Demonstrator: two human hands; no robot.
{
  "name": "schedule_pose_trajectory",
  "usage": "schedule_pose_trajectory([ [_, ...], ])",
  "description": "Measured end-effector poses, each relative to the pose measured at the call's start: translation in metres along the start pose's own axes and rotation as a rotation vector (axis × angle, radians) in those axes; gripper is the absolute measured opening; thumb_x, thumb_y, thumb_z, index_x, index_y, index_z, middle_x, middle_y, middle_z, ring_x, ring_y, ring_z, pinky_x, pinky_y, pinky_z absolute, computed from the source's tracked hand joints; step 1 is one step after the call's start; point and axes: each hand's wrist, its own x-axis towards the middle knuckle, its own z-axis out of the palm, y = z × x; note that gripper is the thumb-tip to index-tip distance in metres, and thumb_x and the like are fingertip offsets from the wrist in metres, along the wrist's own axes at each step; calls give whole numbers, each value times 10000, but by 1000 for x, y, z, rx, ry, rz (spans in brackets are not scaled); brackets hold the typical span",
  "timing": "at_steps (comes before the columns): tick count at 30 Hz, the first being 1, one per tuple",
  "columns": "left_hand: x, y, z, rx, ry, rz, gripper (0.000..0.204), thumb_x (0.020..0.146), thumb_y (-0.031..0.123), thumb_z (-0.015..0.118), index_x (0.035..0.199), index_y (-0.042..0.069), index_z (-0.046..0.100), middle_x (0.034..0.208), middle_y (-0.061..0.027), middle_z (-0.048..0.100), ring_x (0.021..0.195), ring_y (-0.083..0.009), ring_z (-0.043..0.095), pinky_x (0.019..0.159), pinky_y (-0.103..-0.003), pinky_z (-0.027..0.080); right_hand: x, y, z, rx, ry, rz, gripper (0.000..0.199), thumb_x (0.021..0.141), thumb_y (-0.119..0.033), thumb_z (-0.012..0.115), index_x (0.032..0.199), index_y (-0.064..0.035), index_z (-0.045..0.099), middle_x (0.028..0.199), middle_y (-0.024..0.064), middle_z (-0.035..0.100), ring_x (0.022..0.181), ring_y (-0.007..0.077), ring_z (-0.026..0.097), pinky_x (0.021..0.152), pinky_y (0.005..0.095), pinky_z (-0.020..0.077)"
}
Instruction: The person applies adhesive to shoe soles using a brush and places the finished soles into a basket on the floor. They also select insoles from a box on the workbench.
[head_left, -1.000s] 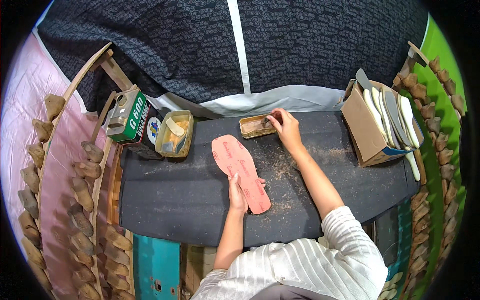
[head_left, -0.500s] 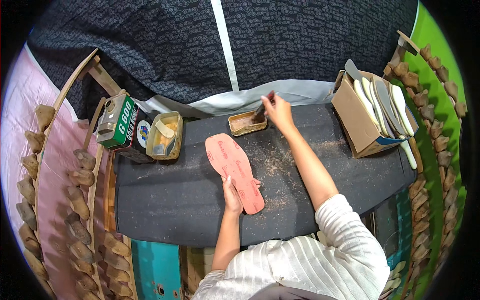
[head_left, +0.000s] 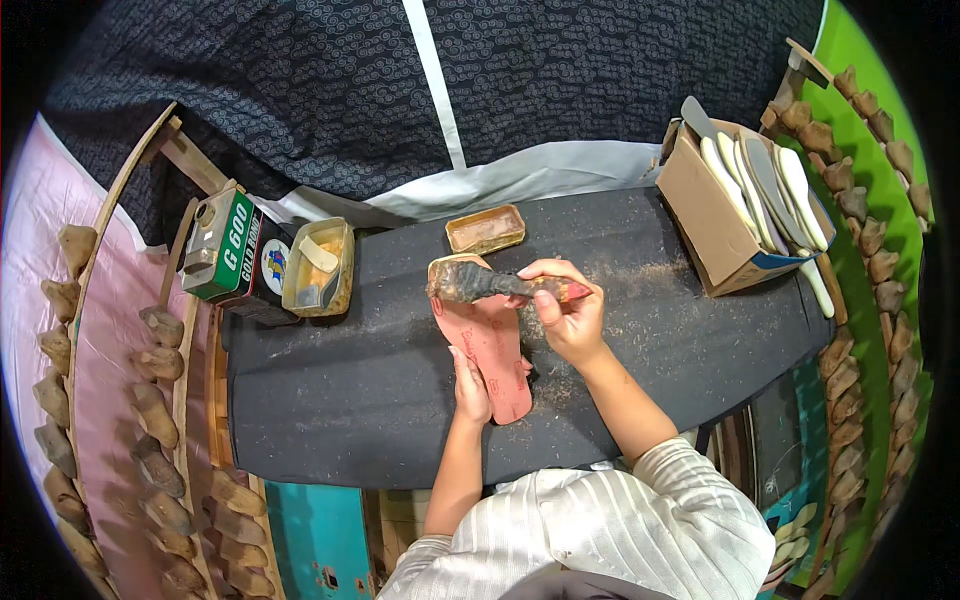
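Metal can (head_left: 225, 250) and rectangular tub (head_left: 340, 285) sat left of centre, upper half. Left hand (head_left: 472, 392), mid-frame, was part-closed round the lower half of the pink sole (head_left: 487, 350), thumb on top. Brush (head_left: 492, 286) crossed the sole's upper end; bristle contact unclear. Right hand (head_left: 572, 318), right of centre, had fingers closed on its handle. Carton (head_left: 705, 235) stood upper right.

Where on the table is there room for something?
Between the yellowish tub and the left hand, and between the right forearm and cardboard box, though specks lie on both patches. It's crowded in the middle: pink sole, brush, right hand, small tray.
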Motion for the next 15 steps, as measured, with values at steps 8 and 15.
schedule_pose_trajectory([
  [8,0,-6,0,49,-96,-95,733,904,583,93,1232,-7,378,991,-177,575,715,-267,608,647,-385,515,-10,2,-21,-248,233,-54,165,837,-154,591,918,-9,596,818,83,626,655,139,642,613,247,501],
  [15,-2,-6,7,28,-12,-94,744,900,591,86,1240,-7,369,1013,-174,568,708,-263,605,640,-381,514,-14,-8,-17,-287,102,-266,260,835,-201,593,945,35,577,900,112,624,745,171,621,671,274,499],
])
